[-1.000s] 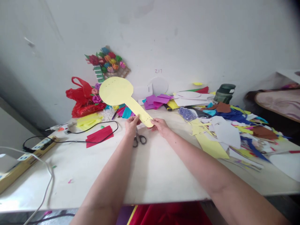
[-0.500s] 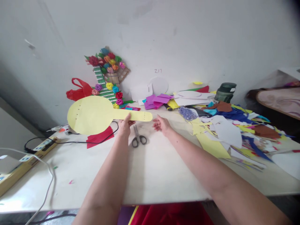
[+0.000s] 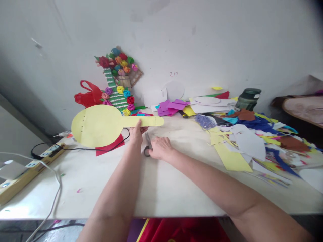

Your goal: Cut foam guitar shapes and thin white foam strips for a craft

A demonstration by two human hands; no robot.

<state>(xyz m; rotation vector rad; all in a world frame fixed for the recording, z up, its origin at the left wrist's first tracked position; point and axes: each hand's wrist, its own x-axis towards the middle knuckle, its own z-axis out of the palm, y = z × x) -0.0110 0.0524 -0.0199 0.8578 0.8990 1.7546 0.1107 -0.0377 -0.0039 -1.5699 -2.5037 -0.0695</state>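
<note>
My left hand (image 3: 137,132) pinches the narrow handle of a yellow paper cutout (image 3: 98,125) shaped like a guitar or banjo, with a round body to the left. Rows of small dark marks run across its body and the handle's rounded end. Just right of it, my right hand (image 3: 160,147) is closed over the scissors (image 3: 147,151) on the table, its fingers covering one handle loop. The other black loop and part of the blades still show. Partly beneath the cutout lies a piece of red paper (image 3: 110,146).
Paper scraps (image 3: 249,141) heap on the right, with a dark green bottle (image 3: 248,99) behind. Paper flowers (image 3: 122,64) and a red bag (image 3: 88,95) stand by the wall. A power strip (image 3: 32,164) with cables edges the left side. Purple paper (image 3: 170,107) lies at the back.
My right hand has moved left and down from beside the cutout's handle end onto the scissors and closed over them. My left hand keeps its hold on the cutout.
</note>
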